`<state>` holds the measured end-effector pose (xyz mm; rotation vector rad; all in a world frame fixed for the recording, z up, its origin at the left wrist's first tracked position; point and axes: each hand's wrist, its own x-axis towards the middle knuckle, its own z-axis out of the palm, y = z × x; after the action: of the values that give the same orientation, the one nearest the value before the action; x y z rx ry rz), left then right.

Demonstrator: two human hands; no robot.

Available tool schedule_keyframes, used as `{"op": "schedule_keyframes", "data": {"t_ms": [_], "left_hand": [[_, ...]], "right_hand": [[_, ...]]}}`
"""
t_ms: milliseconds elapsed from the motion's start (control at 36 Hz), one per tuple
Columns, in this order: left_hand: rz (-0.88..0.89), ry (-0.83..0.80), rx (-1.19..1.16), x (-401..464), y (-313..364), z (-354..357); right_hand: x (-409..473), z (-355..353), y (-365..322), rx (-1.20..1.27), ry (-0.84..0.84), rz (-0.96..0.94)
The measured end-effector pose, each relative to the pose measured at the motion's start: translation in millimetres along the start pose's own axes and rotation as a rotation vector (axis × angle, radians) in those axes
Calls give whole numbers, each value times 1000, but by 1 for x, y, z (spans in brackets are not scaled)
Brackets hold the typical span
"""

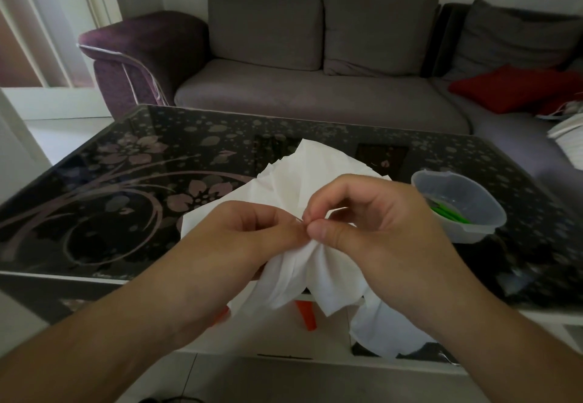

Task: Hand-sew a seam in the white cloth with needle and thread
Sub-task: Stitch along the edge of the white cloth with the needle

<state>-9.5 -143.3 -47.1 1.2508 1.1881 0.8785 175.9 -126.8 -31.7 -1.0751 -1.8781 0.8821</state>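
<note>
A crumpled white cloth (303, 181) lies on the near part of the dark glass table (126, 181) and hangs over its front edge. My left hand (239, 241) pinches a gathered fold of the cloth from the left. My right hand (378, 229) meets it from the right, thumb and forefinger pressed together at the same fold. A thin glint between the fingertips may be the needle (302, 220); it is too small to be sure. No thread is visible.
A clear plastic bowl (473, 222) holding green items stands on the table to the right of my hands. A grey sofa (315, 96) with a red cushion (517, 87) runs behind the table. Something orange (307, 314) shows under the table's front edge.
</note>
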Motion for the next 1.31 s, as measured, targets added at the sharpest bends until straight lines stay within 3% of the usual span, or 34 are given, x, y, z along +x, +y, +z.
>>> {"op": "schedule_keyframes", "data": {"t_ms": [389, 750, 889, 1056, 1306], "left_hand": [[-22, 39, 172, 4, -4, 2], [-44, 87, 83, 8, -10, 0], [6, 93, 145, 4, -10, -1], [80, 80, 217, 2, -6, 2], [109, 120, 255, 1, -7, 2]], "right_hand": [[1, -5, 8, 457, 111, 80], [3, -15, 1, 700, 88, 122], [5, -20, 5, 424, 71, 146], [2, -17, 7, -187, 11, 54], [5, -19, 10, -515, -77, 45]]}}
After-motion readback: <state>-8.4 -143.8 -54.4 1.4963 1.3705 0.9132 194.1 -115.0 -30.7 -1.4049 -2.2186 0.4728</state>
